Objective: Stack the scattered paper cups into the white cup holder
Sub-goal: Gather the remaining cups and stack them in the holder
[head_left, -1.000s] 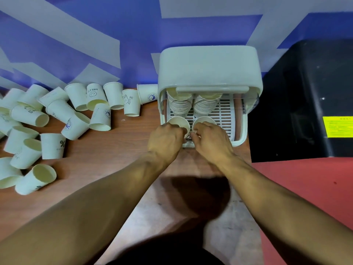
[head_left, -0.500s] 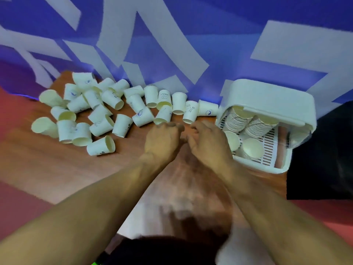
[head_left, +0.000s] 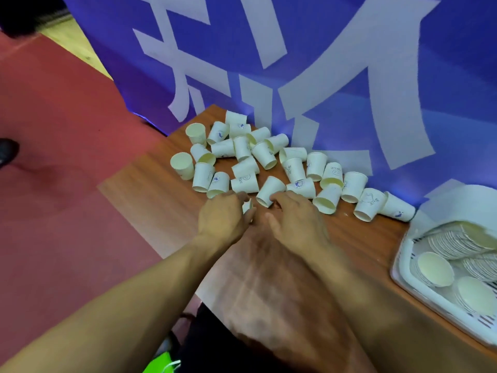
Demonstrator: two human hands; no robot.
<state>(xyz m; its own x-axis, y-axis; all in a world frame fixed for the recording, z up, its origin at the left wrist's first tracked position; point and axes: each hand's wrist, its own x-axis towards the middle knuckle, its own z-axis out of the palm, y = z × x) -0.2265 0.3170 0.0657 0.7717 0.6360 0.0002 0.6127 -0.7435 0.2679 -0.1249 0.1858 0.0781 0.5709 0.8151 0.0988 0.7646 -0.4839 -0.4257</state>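
Several white paper cups (head_left: 293, 168) lie scattered on the wooden table (head_left: 363, 238) along the blue wall. My left hand (head_left: 223, 218) is at the near edge of the pile, fingers curled round a small cup (head_left: 247, 206) that peeks out beside the thumb. Just to its right, my right hand (head_left: 295, 220) curls its fingertips onto the open end of a cup lying on its side (head_left: 270, 191). The white cup holder (head_left: 403, 281) sits at the far right, partly cut off, with nested cup stacks (head_left: 457, 242) lying inside.
The blue banner with large white shapes (head_left: 336, 90) stands directly behind the cups. Red floor (head_left: 67, 157) lies beyond the table's left edge, with a dark shoe (head_left: 6, 152) at the far left. A green item (head_left: 161, 363) shows below the table.
Both hands left the cup holder and swung left to the scattered pile. The view turned with them, so the holder now sits at the right edge.
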